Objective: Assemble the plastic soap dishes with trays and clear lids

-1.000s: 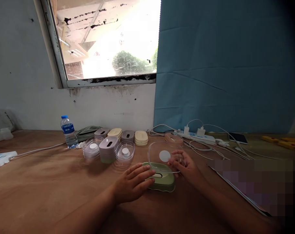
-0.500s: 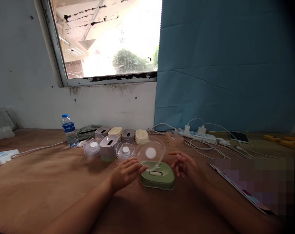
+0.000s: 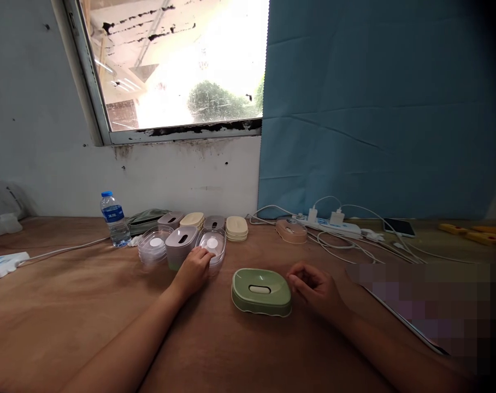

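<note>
The left hand (image 3: 194,268) is reaching to the stack of clear trays (image 3: 216,252) beside the mauve containers (image 3: 181,243), its fingers bending close together at the near rim of the topmost tray, though whether they are pinching it or only touching it I cannot tell. The right hand (image 3: 317,286) is hovering just right of the green case (image 3: 261,279), its fingers curling loosely with a gap inside and holding nothing visible. That case is sitting slot side up on the brown tabletop (image 3: 215,355) between the two hands, its lower edge looking wavy.
</note>
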Available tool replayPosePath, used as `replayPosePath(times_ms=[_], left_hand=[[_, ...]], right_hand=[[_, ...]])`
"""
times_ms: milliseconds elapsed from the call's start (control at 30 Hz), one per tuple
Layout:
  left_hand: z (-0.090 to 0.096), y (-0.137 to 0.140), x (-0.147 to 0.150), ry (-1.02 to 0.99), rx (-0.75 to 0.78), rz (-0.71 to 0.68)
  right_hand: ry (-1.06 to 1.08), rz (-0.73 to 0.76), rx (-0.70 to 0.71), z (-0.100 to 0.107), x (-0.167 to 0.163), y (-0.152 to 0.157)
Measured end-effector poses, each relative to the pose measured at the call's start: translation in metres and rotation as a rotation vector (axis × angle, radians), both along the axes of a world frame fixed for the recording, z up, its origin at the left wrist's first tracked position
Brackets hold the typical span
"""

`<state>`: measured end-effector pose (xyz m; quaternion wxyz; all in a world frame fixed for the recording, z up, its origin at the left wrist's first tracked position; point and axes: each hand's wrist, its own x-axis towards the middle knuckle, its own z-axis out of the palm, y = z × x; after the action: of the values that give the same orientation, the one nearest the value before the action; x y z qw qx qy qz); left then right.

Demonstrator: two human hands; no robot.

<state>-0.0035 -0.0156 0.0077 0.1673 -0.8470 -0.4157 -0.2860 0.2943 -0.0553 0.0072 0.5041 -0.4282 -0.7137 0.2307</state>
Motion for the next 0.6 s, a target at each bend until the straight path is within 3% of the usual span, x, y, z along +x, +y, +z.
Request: replayPosePath(times_ms=[133, 600], left_hand=[[0.0025, -0.0031, 0.0008, -0.024, 0.012, -0.013], [-0.0021, 0.0010, -0.0006, 0.171, -0.029, 0.093]], right_hand=[[-0.018, 0.020, 0.003, -0.0009, 0.0008, 0.0021], [0.049, 0.093, -0.058, -0.0037, 0.0021, 0.0054]])
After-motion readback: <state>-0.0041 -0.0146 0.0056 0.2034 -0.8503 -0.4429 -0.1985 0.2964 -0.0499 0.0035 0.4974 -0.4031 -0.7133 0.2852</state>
